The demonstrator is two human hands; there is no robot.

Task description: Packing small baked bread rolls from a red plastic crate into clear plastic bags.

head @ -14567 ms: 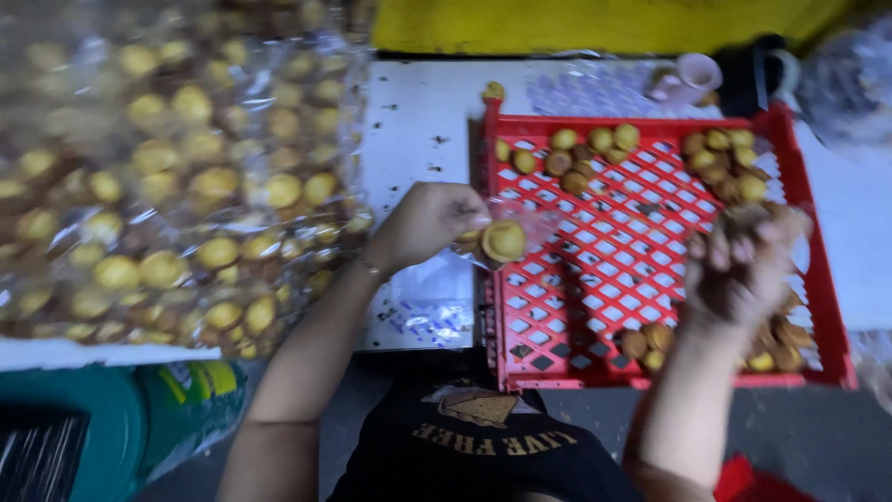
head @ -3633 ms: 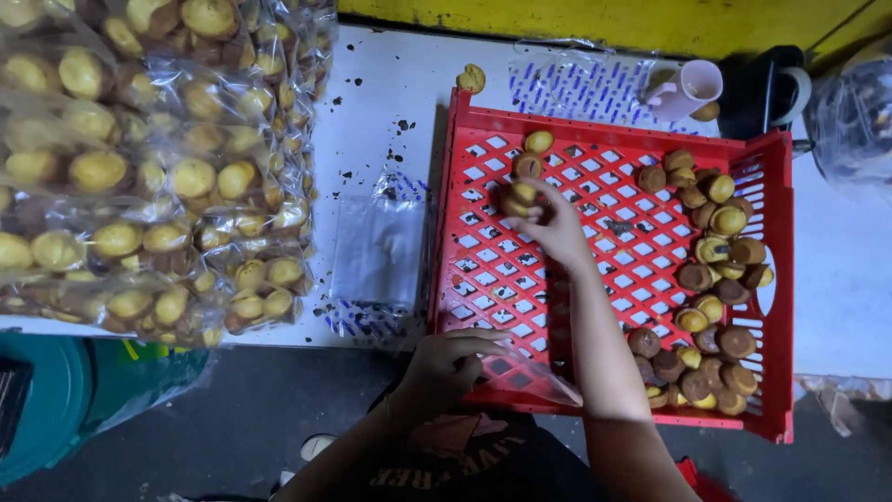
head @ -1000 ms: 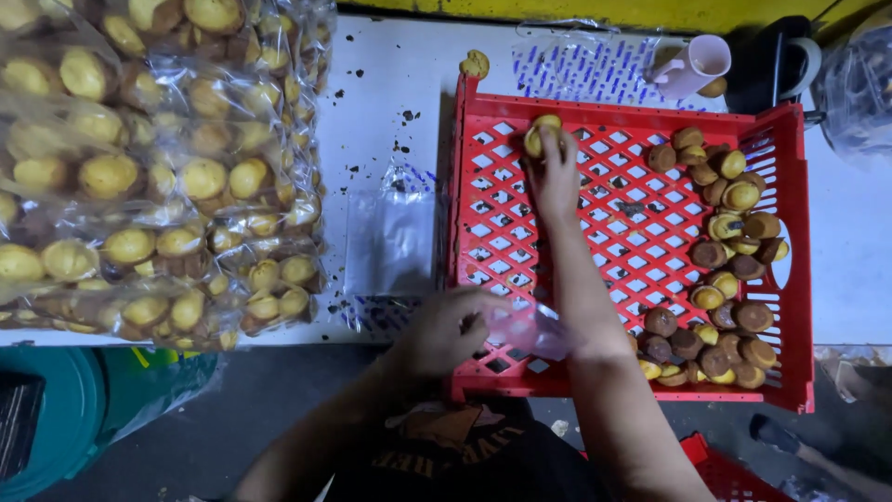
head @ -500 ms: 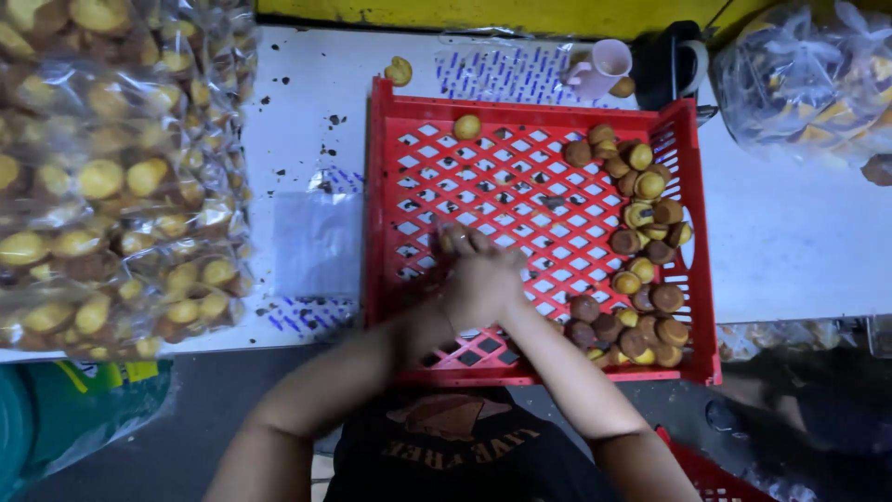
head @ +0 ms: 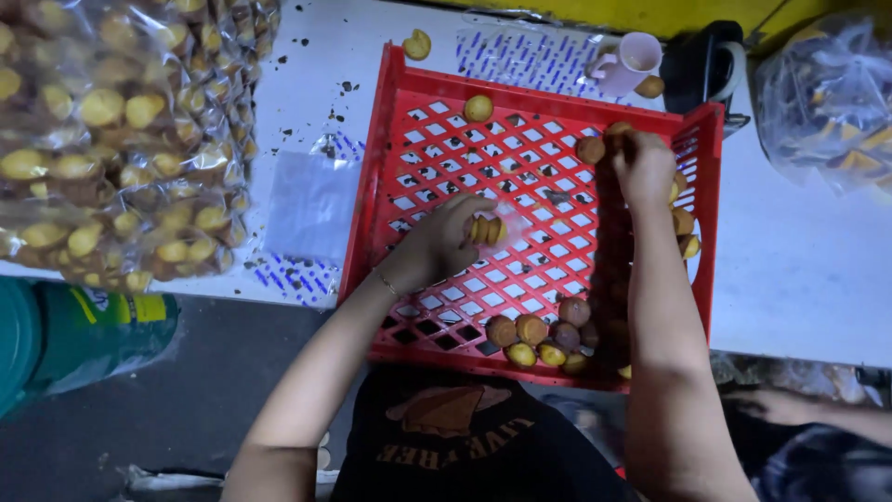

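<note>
Over the red crate's point(head: 390, 200) open middle, left hand point(head: 437, 246) holds stacked cakes point(head: 485, 230); right point(head: 644, 167) grips others.

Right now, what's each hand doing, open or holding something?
Left hand: closed on a small clear bag of cakes.
Right hand: curled over the cakes at the crate's far right; cannot tell if it grips one.

Bare arms, dark shirt, bottom of frame

Black tee with a faded tan chest graphic at bottom centre; thin bracelet point(head: 386, 282) circles the left wrist; both forearms uncovered, no gloves.
</note>
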